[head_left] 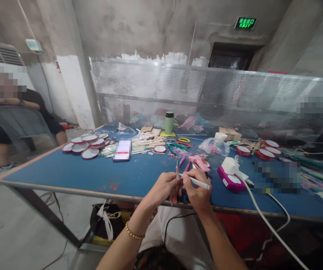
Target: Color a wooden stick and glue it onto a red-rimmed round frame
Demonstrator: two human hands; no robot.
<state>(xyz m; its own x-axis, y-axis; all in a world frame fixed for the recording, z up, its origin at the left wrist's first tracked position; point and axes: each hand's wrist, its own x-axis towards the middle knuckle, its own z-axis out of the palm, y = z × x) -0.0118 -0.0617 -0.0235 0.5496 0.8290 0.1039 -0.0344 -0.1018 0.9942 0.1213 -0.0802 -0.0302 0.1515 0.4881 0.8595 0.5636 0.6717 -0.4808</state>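
Note:
Over the near edge of the blue table (74, 176), my left hand (165, 186) pinches a short thin stick (177, 168) that stands nearly upright and looks green near its top. My right hand (198, 193) grips a white marker-like pen (202, 183) the way one writes, its tip end close to the stick; whether they touch I cannot tell. Just beyond the hands lie a pink glue gun (199, 163) and purple pens (187, 166). A phone (123, 150) rests on the table to the left.
Stacks of red-rimmed white discs (90, 153) sit at left, with more (265, 154) at right. Wooden sticks (147, 144), scissors (183, 140) and a green bottle (169, 123) stand farther back. A purple power strip (230, 180) trails a white cable (258, 213). Someone sits on a chair (23, 123).

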